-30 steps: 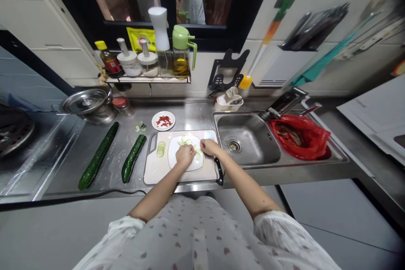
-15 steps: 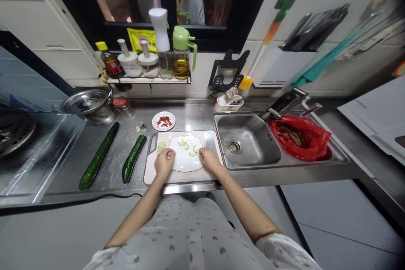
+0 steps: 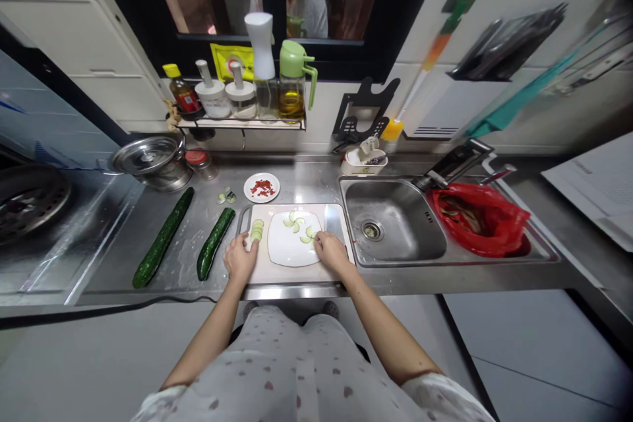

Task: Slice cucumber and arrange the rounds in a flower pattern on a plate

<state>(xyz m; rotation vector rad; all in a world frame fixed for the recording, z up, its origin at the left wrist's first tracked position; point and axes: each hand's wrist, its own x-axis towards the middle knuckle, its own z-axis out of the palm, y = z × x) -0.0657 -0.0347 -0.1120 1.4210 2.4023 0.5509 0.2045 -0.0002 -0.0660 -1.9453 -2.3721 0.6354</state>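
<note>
A white square plate (image 3: 295, 254) lies on a pale cutting board (image 3: 262, 271), with thin cucumber pieces (image 3: 295, 221) fanned near its far edge. At the plate's right edge, my right hand (image 3: 332, 252) is closed in a pinch on a cucumber slice (image 3: 308, 235). My left hand (image 3: 240, 258) is over the board's left edge, thumb and fingers apart. Just past its fingertips is a short row of round cucumber slices (image 3: 257, 229). A knife blade (image 3: 332, 219) lies flat on the board's right side, its handle hidden by my right hand.
Left of the board lie a cut cucumber (image 3: 215, 244) and a longer whole cucumber (image 3: 164, 237). Behind stand a small plate of chopped red pieces (image 3: 262, 196), cucumber ends (image 3: 226, 196) and a steel pot (image 3: 151, 161). A sink (image 3: 395, 221) and red bag (image 3: 504, 217) are right.
My left hand has moved left from the plate's edge to beside the round slices, and its fingers have spread. My right hand stays at the plate's right edge. The view has shifted slightly.
</note>
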